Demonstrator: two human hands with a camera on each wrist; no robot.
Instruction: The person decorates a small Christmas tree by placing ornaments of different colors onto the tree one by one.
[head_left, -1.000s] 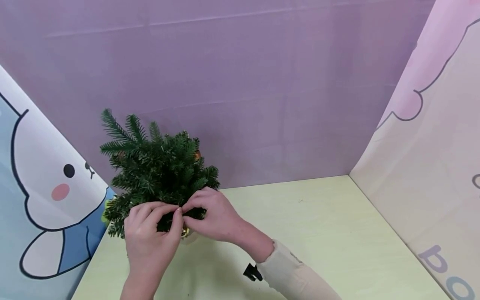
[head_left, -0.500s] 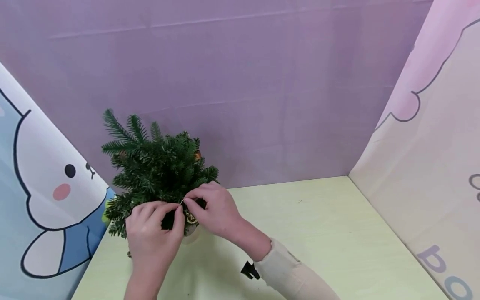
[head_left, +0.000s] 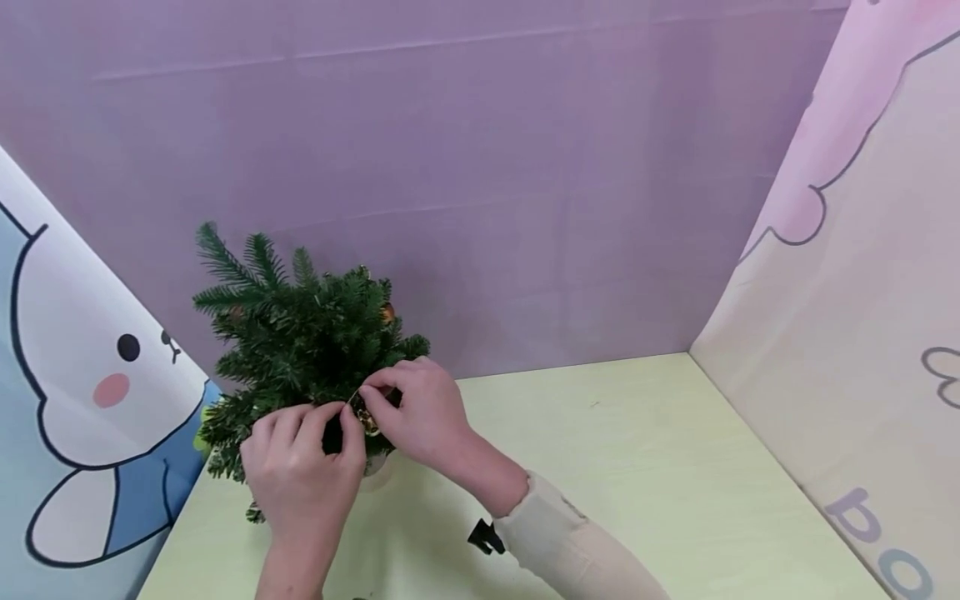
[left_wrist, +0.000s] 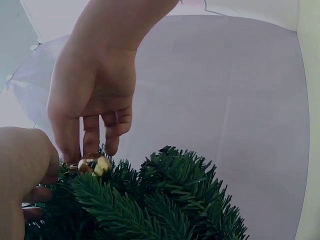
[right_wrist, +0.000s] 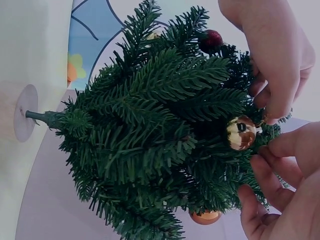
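A small artificial Christmas tree (head_left: 300, 333) with dense green needles fills the space before both hands. A shiny gold ball ornament (right_wrist: 241, 132) hangs at its near side, with a thin gold string (head_left: 353, 397) above it. My left hand (head_left: 303, 462) pinches one end of the string between thumb and index finger. Slightly higher and to the right, my right hand (head_left: 423, 410) pinches the string too. The left wrist view has the gold ball (left_wrist: 95, 166) just below the right hand's (left_wrist: 97, 95) fingertips. Branches hide where the string passes.
An orange ball (right_wrist: 205, 216) and a dark red ball (right_wrist: 210, 41) hang elsewhere on the tree. Its round base (head_left: 377, 473) stands on the pale green table (head_left: 585, 483). A black clip (head_left: 486, 537) sits by the right sleeve. Printed and lilac panels (head_left: 525, 208) surround the table.
The fingertips, together a second ago, have drawn slightly apart, showing the string between them. The right hand has risen a little. The gold ball shows more clearly; the whole view has shifted slightly.
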